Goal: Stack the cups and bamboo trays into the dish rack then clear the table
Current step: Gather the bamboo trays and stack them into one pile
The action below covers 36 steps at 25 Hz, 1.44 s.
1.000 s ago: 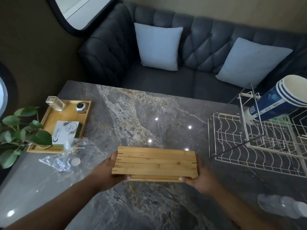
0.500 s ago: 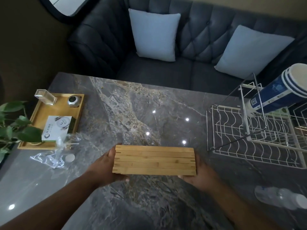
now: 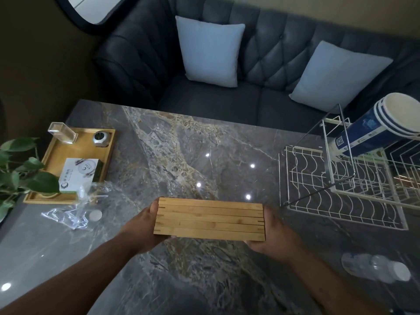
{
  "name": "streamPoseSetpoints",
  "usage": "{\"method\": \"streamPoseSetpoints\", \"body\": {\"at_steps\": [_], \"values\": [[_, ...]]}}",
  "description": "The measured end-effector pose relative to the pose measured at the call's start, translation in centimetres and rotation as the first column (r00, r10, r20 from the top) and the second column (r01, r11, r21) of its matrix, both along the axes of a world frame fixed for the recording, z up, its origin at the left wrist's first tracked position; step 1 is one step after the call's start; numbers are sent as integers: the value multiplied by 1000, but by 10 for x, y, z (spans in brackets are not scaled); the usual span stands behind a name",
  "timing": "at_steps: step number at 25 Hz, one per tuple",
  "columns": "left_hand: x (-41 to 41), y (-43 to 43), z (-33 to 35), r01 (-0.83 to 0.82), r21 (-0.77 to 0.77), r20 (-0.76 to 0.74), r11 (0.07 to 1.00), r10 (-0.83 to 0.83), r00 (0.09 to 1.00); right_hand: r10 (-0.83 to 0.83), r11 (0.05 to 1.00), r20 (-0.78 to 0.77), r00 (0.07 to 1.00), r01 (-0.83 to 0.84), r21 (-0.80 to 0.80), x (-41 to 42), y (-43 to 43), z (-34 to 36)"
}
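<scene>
A stack of several bamboo trays [image 3: 209,219] is held on edge above the marble table [image 3: 170,155], near its front middle. My left hand [image 3: 141,226] grips the stack's left end and my right hand [image 3: 272,235] grips its right end. The white wire dish rack [image 3: 341,201] stands on the table to the right, apart from the stack. A stack of blue-and-white paper cups [image 3: 381,128] lies tilted on the rack's upper part.
At the left stands another bamboo tray [image 3: 56,155] with a card, a clear box and a small round device. A crumpled plastic bag [image 3: 68,214] lies beside it, a plant [image 3: 20,173] at the left edge. A clear plastic bottle [image 3: 377,267] lies front right. A sofa is behind the table.
The trays in the stack have been squared up so their edges line up. Both hands keep hold of it at about the same spot over the table.
</scene>
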State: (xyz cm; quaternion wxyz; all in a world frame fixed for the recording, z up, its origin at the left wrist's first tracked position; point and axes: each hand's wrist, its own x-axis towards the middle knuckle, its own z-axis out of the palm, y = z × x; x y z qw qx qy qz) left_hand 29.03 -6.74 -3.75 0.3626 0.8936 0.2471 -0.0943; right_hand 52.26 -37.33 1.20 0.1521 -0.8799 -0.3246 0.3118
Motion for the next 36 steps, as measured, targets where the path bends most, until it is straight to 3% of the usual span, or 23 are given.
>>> {"method": "streamPoseSetpoints", "body": {"at_steps": [4, 8, 12, 25, 36], "values": [[1, 0, 0, 2, -14, 14, 1000, -1, 1000, 109, 991, 150, 983, -96, -88, 3, 2, 9], [0, -1, 2, -4, -11, 22, 1000, 4, 1000, 391, 920, 334, 858, -354, -166, -4, 27, 16], [-1, -2, 4, -10, 0, 13, 1000, 10, 1000, 492, 871, 350, 798, -442, -215, -25, 65, 19], [-1, -3, 6, -27, -18, -33, 999, 27, 999, 538, 836, 316, 782, -446, -320, -61, 123, 26], [-1, -8, 13, -62, -42, -29, 997, 60, 998, 508, 861, 342, 790, -464, -208, -56, 115, 19]]}}
